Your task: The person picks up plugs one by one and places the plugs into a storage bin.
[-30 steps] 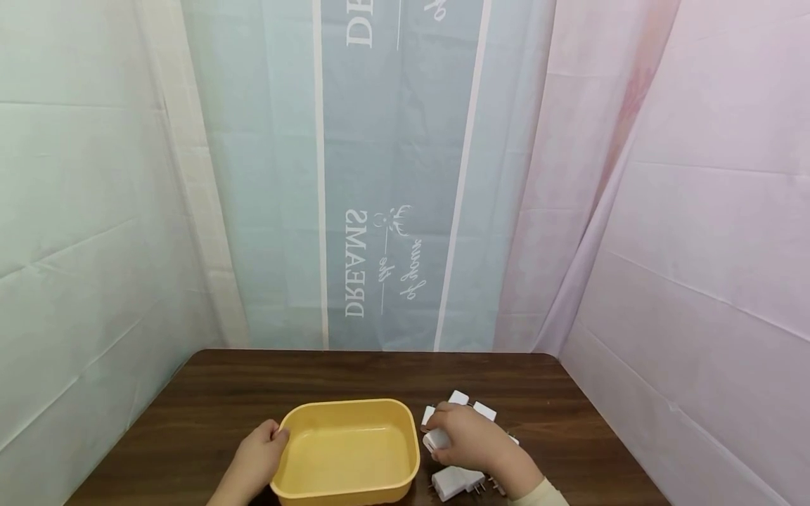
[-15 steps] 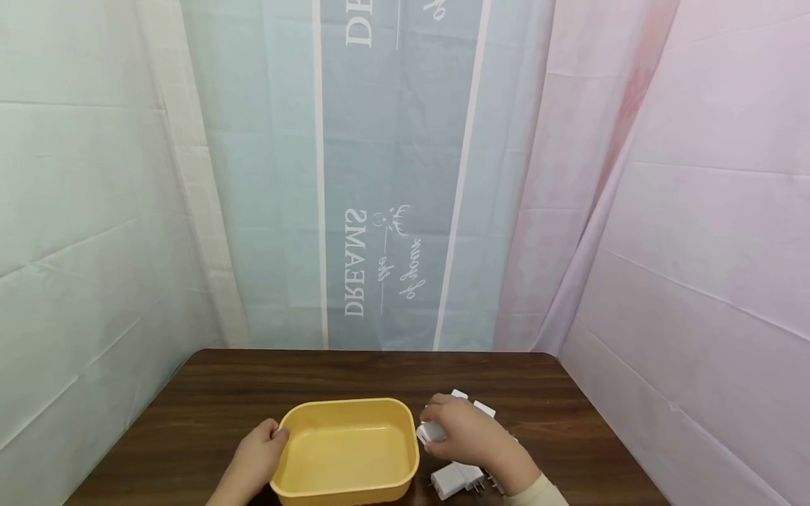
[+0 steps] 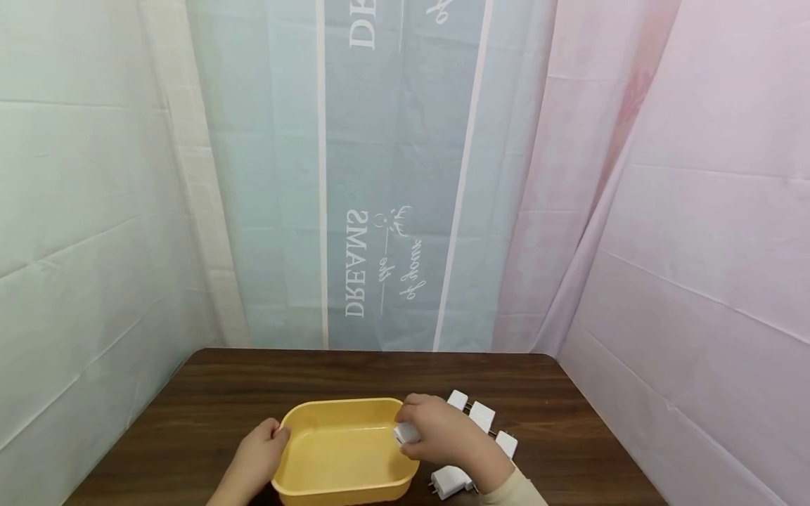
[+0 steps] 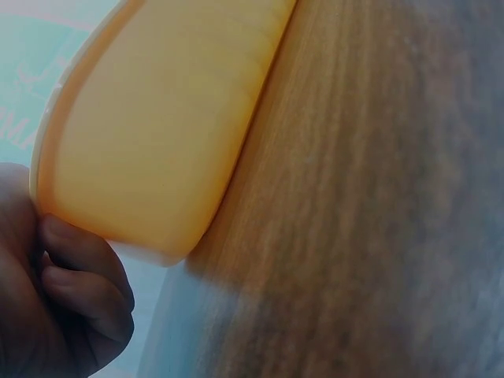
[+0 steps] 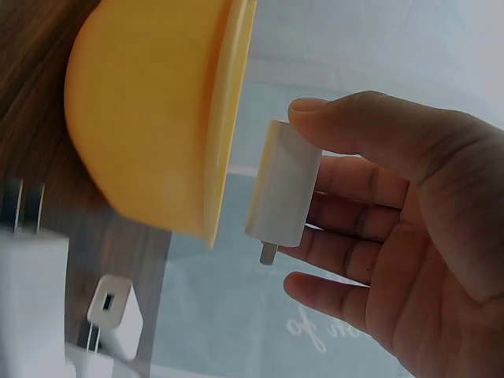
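Note:
A yellow plastic basin [image 3: 342,460] stands on the table, its inside bare in the head view. My left hand [image 3: 258,453] pinches the left rim, thumb inside and curled fingers outside, as the left wrist view also shows. Between thumb and fingers of my right hand [image 3: 439,432] is a white charger plug [image 3: 407,433], held over the basin's right rim. In the right wrist view this charger plug [image 5: 285,185] shows a metal prong and hangs just apart from the basin's rim.
Several white charger plugs [image 3: 482,416] lie on the dark wooden table [image 3: 253,379] to the basin's right, some partly hidden by the right arm. One charger plug [image 5: 116,315] shows its USB port. Printed curtains [image 3: 392,176] stand behind the table.
My right hand has lifted a charger plug from the group and carried it left, over the basin's right rim. My left hand stays on the left rim.

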The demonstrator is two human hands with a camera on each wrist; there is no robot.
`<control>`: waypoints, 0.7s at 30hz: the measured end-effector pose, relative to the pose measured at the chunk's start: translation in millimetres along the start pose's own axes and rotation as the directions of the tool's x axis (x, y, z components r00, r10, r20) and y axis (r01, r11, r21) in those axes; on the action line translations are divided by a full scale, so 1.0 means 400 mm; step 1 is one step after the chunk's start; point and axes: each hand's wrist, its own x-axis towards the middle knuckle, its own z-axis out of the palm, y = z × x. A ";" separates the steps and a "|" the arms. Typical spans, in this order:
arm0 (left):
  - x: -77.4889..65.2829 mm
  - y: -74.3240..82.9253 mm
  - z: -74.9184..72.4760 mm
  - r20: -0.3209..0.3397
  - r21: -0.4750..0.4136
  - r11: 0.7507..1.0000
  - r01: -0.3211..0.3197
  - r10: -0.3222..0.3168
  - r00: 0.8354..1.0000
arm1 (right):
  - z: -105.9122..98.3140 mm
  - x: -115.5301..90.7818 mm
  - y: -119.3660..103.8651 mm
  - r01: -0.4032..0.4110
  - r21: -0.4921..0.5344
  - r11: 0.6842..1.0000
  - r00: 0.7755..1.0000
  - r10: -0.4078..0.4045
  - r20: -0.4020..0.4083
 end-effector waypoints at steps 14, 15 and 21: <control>0.000 0.003 0.002 0.001 -0.012 1.000 0.005 -0.005 1.000 | 0.021 0.048 -0.056 0.047 -0.052 0.998 0.999 -0.046 0.011; 0.000 0.002 0.002 0.001 -0.015 1.000 0.008 -0.008 1.000 | 0.024 0.052 -0.060 0.051 -0.059 0.997 0.999 -0.051 0.009; -0.004 0.000 0.001 0.002 -0.022 1.000 0.008 -0.008 1.000 | 0.044 0.079 -0.079 0.101 -0.092 0.991 0.995 -0.102 -0.001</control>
